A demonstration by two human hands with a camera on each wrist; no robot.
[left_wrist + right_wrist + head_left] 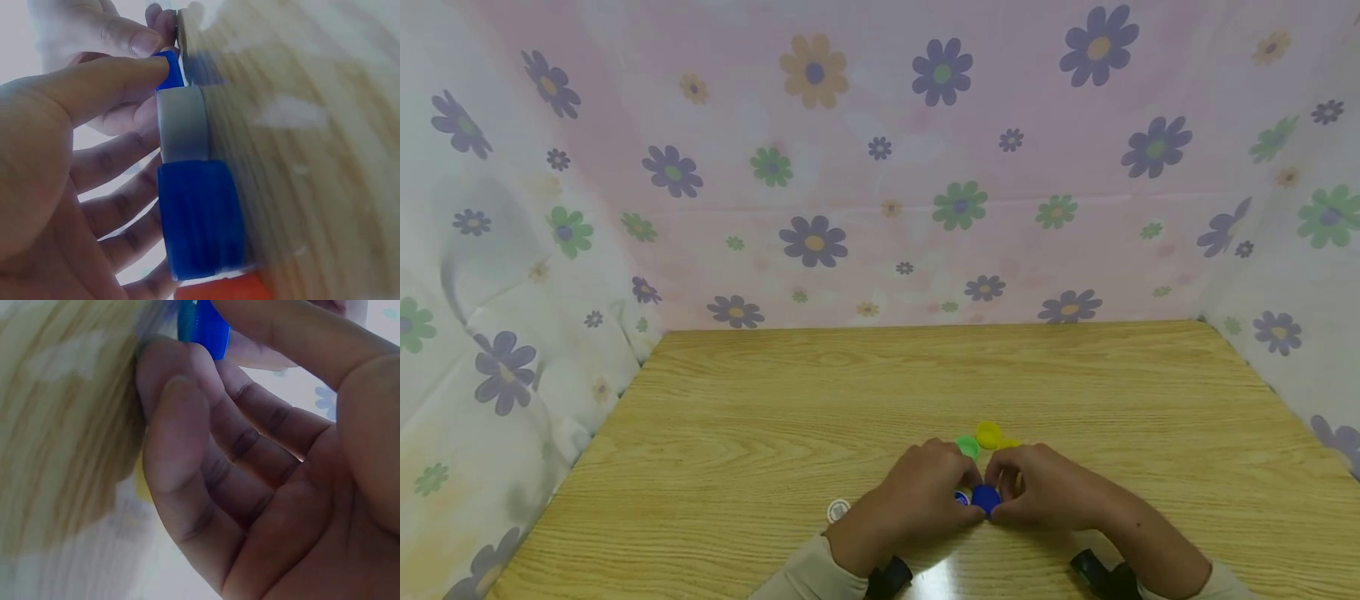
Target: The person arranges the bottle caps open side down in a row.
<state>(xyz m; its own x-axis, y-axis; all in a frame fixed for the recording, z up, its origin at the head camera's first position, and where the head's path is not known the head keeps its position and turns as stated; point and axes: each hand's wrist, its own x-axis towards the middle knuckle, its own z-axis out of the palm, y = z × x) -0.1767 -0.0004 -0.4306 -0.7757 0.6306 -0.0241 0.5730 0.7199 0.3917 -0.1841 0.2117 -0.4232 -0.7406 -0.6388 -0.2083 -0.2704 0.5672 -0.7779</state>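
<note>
A dark blue bottle cap (986,500) lies on the table between both hands. My left hand (925,492) pinches it from the left, the thumb (134,74) against it. From the other side my right hand (1052,492) has its thumb and curled fingers (178,434) around the same blue cap (211,328). Beside it, partly under the left hand, is a blue-and-white cap (962,498). In the left wrist view a white cap (183,125), a ridged blue cap (200,219) and an orange-red piece (222,289) line up near the left palm.
Just beyond the hands lie a green cap (967,447), a yellow cap (988,434) and another yellow piece (1009,444), partly covered by the right hand. A white cap (838,509) sits left of the left wrist. Flowered cloth (865,167) surrounds the wooden table (760,392).
</note>
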